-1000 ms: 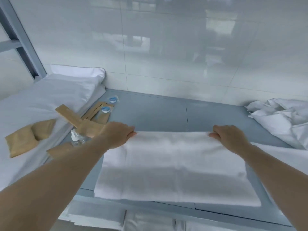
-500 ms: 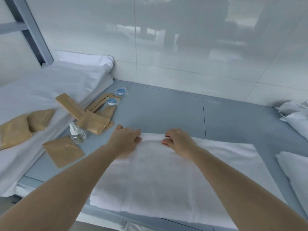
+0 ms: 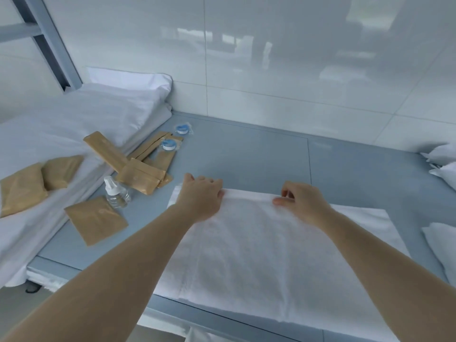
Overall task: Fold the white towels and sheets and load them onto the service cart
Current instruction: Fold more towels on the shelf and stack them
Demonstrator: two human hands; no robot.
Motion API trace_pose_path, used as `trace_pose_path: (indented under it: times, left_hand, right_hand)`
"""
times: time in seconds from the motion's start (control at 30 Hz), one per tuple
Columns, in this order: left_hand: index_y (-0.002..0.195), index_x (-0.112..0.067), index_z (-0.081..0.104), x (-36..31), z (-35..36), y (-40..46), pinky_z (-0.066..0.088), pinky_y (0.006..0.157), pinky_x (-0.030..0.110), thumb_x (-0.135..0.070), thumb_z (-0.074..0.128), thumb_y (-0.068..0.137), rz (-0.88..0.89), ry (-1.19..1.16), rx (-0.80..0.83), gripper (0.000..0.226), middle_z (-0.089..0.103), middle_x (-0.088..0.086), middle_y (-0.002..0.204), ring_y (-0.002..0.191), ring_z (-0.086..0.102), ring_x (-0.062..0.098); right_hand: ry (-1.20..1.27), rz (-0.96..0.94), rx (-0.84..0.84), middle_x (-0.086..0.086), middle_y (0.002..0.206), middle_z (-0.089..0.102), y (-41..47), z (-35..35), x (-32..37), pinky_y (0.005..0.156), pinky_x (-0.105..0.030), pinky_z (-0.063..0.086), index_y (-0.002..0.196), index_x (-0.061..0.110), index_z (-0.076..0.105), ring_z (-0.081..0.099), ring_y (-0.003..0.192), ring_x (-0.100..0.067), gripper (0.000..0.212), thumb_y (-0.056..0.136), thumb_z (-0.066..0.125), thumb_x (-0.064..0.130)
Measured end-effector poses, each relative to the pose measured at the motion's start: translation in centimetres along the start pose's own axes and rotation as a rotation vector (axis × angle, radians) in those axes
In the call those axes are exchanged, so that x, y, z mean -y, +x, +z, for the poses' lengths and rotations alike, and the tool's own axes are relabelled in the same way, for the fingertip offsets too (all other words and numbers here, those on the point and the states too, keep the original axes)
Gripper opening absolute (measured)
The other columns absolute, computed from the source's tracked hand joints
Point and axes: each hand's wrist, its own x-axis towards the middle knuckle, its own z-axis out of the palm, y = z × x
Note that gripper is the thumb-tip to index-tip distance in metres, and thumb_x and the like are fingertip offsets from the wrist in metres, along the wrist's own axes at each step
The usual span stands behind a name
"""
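Observation:
A white towel (image 3: pixel 259 255) lies folded flat on the grey cart top (image 3: pixel 259 154), reaching to the near edge. My left hand (image 3: pixel 201 196) rests palm down on its far left corner, fingers fairly straight. My right hand (image 3: pixel 302 199) sits at the middle of the far edge with fingers curled, thumb and fingertips pinching the towel's edge. Both forearms stretch over the towel.
White folded sheets (image 3: pixel 74 124) are stacked at the left, with brown packets (image 3: pixel 22 188) on and beside them. A small clear spray bottle (image 3: pixel 116 193) and two blue-capped items (image 3: pixel 169 144) lie near the towel's left corner. Crumpled white linen (image 3: pixel 444 166) sits at the right. A tiled wall stands behind.
My right hand slid from the towel's far right corner toward the middle of the far edge, then a little back to the right. The view shifted left; my left hand stayed on the left corner.

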Motion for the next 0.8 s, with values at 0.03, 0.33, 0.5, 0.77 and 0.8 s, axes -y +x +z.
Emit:
trace_pose_path:
  times: [0.03,0.33,0.5,0.77,0.8]
  left_hand:
    - [0.092,-0.024,0.044,-1.3,-0.1,0.2,0.028,0.086,0.039,-0.033,0.030,0.100,0.050,-0.021,0.006,0.018,0.063,0.002,0.101,0.095,0.056,0.024]
    - [0.102,-0.011,0.050,-11.4,0.9,3.6,0.031,0.071,0.034,-0.032,0.038,0.101,0.169,-0.288,0.014,0.025,0.062,0.011,0.103,0.096,0.057,0.034]
    - [0.101,-0.014,0.047,-11.6,1.9,3.8,0.030,0.062,0.033,-0.033,0.038,0.101,0.054,-0.228,-0.096,0.021,0.067,0.008,0.093,0.085,0.063,0.033]
    - [0.098,-0.015,0.047,-15.5,1.7,4.7,0.027,0.076,0.035,-0.035,0.032,0.102,0.154,-0.192,-0.066,0.026,0.064,0.006,0.095,0.089,0.056,0.028]
    - [0.096,-0.016,0.046,-16.4,1.7,4.9,0.028,0.077,0.036,-0.035,0.031,0.102,0.173,-0.211,-0.062,0.024,0.063,0.006,0.096,0.089,0.055,0.028]
  right_hand:
    - [0.001,0.020,0.034,0.009,0.073,0.048,-0.5,-0.8,-1.6,0.069,-0.029,0.034,0.083,0.023,0.052,0.051,0.080,-0.021,0.028,0.084,0.067,0.047]
    - [-0.042,-0.008,0.165,0.006,0.074,0.045,-2.7,-3.0,-6.9,0.063,-0.031,0.027,0.073,0.026,0.039,0.045,0.079,-0.021,0.030,0.094,0.056,0.038]
    - [-0.095,0.048,0.008,-0.005,0.083,0.051,-3.0,-2.1,-6.3,0.068,-0.035,0.033,0.089,0.018,0.040,0.052,0.084,-0.029,0.023,0.100,0.044,0.038]
    - [-0.040,0.230,0.015,-0.001,0.072,0.054,-6.4,-5.8,-13.5,0.061,-0.031,0.036,0.075,0.018,0.053,0.053,0.073,-0.022,0.033,0.085,0.067,0.046]
    - [-0.005,0.262,0.018,-0.003,0.070,0.054,-6.9,-6.1,-14.3,0.056,-0.030,0.035,0.073,0.019,0.051,0.054,0.069,-0.023,0.032,0.084,0.069,0.043]
